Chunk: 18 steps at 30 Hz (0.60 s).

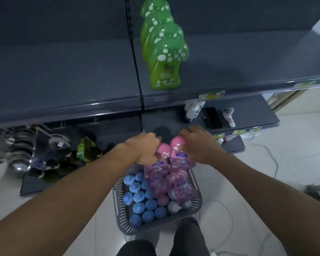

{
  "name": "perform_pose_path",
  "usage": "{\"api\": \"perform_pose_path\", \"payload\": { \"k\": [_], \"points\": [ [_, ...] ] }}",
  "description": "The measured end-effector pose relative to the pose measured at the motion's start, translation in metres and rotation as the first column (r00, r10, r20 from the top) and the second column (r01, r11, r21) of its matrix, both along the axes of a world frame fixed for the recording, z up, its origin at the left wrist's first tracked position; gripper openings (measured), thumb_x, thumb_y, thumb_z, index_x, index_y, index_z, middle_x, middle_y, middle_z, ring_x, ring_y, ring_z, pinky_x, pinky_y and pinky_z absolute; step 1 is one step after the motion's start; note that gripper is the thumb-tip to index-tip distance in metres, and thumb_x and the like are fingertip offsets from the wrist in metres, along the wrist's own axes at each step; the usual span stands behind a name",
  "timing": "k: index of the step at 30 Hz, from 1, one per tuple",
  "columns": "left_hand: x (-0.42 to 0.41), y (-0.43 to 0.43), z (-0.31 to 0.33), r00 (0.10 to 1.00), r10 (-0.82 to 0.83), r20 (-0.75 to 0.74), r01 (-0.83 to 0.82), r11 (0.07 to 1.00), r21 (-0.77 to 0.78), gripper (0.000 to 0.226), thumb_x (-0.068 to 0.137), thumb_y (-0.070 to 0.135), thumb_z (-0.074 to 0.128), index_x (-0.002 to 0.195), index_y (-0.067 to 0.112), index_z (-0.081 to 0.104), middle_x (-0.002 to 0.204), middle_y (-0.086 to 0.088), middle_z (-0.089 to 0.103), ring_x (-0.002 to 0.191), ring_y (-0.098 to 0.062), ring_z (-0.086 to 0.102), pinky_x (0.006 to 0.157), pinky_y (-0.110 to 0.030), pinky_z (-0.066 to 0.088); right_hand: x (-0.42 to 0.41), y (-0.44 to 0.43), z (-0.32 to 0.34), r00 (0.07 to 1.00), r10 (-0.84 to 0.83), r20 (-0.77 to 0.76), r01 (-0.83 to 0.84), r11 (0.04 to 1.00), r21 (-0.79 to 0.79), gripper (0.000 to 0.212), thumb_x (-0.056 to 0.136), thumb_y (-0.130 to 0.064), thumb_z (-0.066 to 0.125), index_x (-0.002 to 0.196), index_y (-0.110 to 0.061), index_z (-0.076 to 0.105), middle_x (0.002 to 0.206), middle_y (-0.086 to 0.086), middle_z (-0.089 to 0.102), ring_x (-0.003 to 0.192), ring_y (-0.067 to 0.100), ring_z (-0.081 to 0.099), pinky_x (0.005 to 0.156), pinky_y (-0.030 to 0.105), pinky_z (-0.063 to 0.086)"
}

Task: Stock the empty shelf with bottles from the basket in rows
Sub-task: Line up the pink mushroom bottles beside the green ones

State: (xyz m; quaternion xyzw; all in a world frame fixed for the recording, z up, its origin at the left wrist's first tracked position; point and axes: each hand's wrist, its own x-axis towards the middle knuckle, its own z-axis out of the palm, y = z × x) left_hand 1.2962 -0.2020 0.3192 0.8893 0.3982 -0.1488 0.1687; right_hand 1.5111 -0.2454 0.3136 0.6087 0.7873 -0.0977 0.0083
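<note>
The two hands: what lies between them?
Head view: the left pink bottle in the left hand and the right pink bottle in the right hand.

Dark grey metal shelf (63, 80), upper level: one row of green mushroom-capped plastic bottles (164, 58), running front to back, just right of the slotted black upright (135, 52).

Level beneath, right part: white plastic bottles (192, 111); a flat black rectangular device (212, 118) to their right; a white figure-shaped bottle (229, 117) further right.

Lower left: stacked steel bowls (20, 150), with green cartons (83, 148) to their right.

Floor before the shelves: grey slatted plastic basket (118, 196). Blue round-capped bottles (137, 196) stand in its left part, pink mushroom-capped bottles (181, 183) in its right.

Above its far end: left hand (146, 148) and right hand (198, 145) side by side, each gripping one of the pink mushroom-capped bottles.
</note>
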Motion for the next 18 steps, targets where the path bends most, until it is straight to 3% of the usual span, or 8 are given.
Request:
{"api": "perform_pose_path", "payload": {
  "k": [7,11,15,18],
  "points": [
    [0.013,0.011,0.069,0.997,-0.07,0.046,0.062,0.987,0.146,0.041,0.09,0.046,0.061,0.115,0.013,0.061,0.106,-0.007,0.049,0.094,-0.034,0.062,0.069,-0.035,0.046,0.011,-0.003,0.072,0.992,-0.087,-0.087,0.102,0.978,0.183,0.047,0.087,-0.042,0.068,0.125,-0.014,0.061,0.116,0.011,0.063,0.111,0.034,0.055,0.092,0.044,0.047],
    [0.024,0.011,0.102,0.991,-0.09,0.098,0.065,0.969,0.237,0.049,0.084,0.052,0.065,0.116,0.016,0.055,0.109,-0.008,0.055,0.099,-0.035,0.062,0.079,-0.042,0.054,0.021,-0.005,0.111,0.987,-0.129,-0.1,0.15,0.956,0.251,0.048,0.087,-0.041,0.07,0.125,-0.014,0.061,0.117,0.011,0.063,0.112,0.034,0.056,0.094,0.043,0.047],
    [0.036,0.01,0.135,0.982,-0.059,0.181,0.001,0.951,0.309,0.046,0.085,0.052,0.067,0.112,0.017,0.052,0.109,-0.004,0.06,0.095,-0.029,0.062,0.072,-0.034,0.047,0.032,-0.003,0.147,0.983,-0.156,-0.096,0.179,0.931,0.318,0.046,0.088,-0.041,0.068,0.125,-0.014,0.061,0.113,0.01,0.061,0.109,0.03,0.054,0.091,0.041,0.047],
    [0.045,0.01,0.158,0.96,-0.046,0.277,-0.053,0.939,0.34,0.043,0.085,0.05,0.068,0.112,0.018,0.058,0.106,-0.002,0.062,0.09,-0.025,0.063,0.074,-0.036,0.055,0.044,0.005,0.17,0.98,-0.161,-0.117,0.194,0.903,0.383,0.046,0.086,-0.046,0.07,0.12,-0.015,0.064,0.106,0.007,0.062,0.099,0.028,0.056,0.085,0.041,0.049]
  ]
}}
